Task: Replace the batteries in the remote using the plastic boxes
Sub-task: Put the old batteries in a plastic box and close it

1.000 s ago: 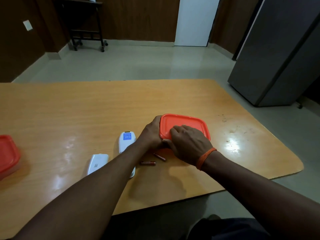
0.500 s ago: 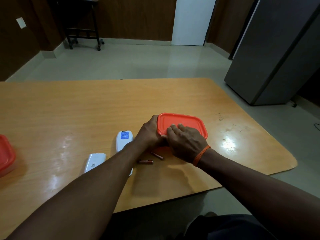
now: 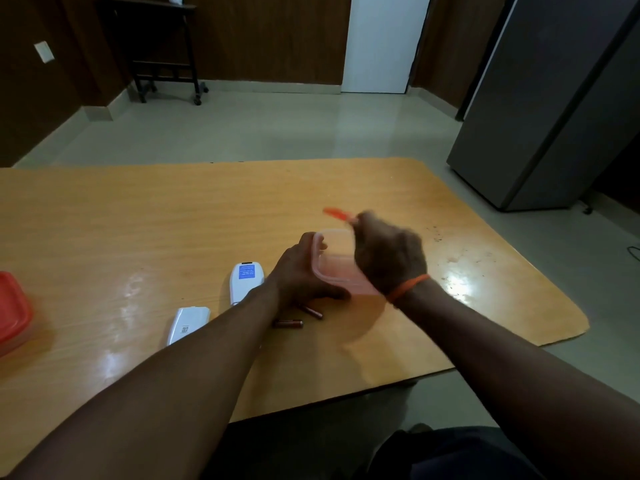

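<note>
lid (image 3: 334,213) now off the box (image 3: 332,270) and up, pinched by the blurred right hand (image 3: 388,258); left hand (image 3: 301,277) grips its left side on the table (image 3: 173,220); light, flexy plastic, so hold by the rim.

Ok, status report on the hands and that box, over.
Left hand grips clear box. Right hand pinches orange lid, raised off the box, blurred. Two batteries loose beside left hand, not in the way.

We log a wooden table (image 3: 138,220) carrying a white remote (image 3: 246,282), a white cover piece (image 3: 188,323) beside it, two loose batteries (image 3: 289,323), a clear box (image 3: 332,268), and, far left, a red-lidded box (image 3: 12,306).
</note>
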